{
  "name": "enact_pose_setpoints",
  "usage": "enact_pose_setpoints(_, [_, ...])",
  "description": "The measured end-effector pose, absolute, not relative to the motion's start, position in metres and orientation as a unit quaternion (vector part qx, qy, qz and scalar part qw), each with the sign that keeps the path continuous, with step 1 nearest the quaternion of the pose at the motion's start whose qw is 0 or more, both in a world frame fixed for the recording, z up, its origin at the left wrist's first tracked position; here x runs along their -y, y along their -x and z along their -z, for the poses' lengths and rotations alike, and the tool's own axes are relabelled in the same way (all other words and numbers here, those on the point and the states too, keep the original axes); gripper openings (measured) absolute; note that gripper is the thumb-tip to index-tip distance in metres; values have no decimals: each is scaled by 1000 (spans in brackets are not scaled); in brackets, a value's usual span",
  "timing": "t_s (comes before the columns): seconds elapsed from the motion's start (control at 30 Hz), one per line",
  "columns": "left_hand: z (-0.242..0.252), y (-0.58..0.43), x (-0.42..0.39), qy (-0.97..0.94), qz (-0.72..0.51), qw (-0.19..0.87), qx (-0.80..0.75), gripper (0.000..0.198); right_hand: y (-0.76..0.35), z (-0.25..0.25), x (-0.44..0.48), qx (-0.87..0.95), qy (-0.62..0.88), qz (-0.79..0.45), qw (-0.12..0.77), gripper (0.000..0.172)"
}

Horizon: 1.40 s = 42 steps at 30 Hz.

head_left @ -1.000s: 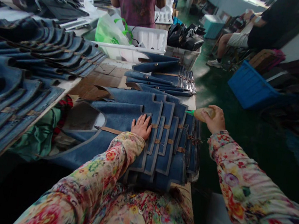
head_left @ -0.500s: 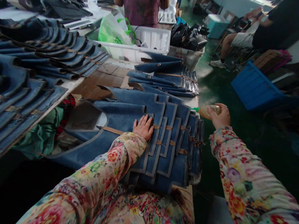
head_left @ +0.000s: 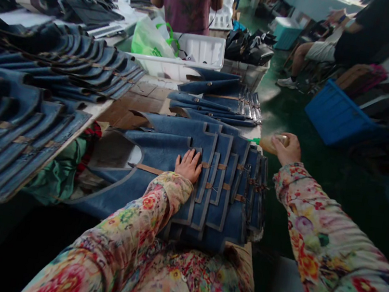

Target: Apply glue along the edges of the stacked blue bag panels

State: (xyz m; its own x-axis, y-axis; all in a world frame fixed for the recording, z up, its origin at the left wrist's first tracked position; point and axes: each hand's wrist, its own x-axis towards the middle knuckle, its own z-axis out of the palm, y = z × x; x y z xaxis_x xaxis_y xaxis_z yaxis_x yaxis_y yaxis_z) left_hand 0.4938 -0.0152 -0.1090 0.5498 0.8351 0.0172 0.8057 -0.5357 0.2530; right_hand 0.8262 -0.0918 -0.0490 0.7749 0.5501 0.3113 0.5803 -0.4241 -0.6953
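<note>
Flat on a stack of blue fabric pieces (head_left: 165,149) with grey edging rests my left hand (head_left: 189,165), fingers stretched out. The pieces overlap like steps, their edges fanned toward the right, with brown strips across them. My right hand (head_left: 289,149) is closed around a squeeze bottle (head_left: 270,144), tilted sideways beyond the right end of the stack. Its green nozzle (head_left: 255,140) points left, close to the stack's far right corner; whether it touches is unclear. Part of the bottle is hidden behind my fingers.
More blue pieces (head_left: 25,150) lie fanned on a board at the left, and folded ones (head_left: 208,104) lie behind the stack. Beyond stand a white crate (head_left: 176,69) and a blue crate (head_left: 334,111). One person stands at the back; another sits at the right.
The whole view has shifted slightly. My left hand stays flat on the stack, and my right hand still holds the bottle in nearly the same place.
</note>
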Motion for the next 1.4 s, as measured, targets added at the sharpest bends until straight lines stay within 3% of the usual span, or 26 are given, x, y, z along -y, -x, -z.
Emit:
enact_pose_setpoints(0.43, [109, -494, 16, -872, -74, 110, -471, 53, -800, 39, 138, 385, 847, -125, 346, 39])
enact_pose_setpoints(0.63, [109, -494, 16, -872, -79, 110, -471, 54, -799, 41, 138, 373, 849, -88, 365, 40])
enact_pose_setpoints(1.23, [105, -494, 17, -872, -69, 117, -471, 54, -768, 38, 168, 424, 826, -180, 324, 44])
enact_pose_setpoints(1.4, [105, -495, 17, -871, -72, 115, -472, 53, -771, 42, 169, 410, 829, -147, 351, 46])
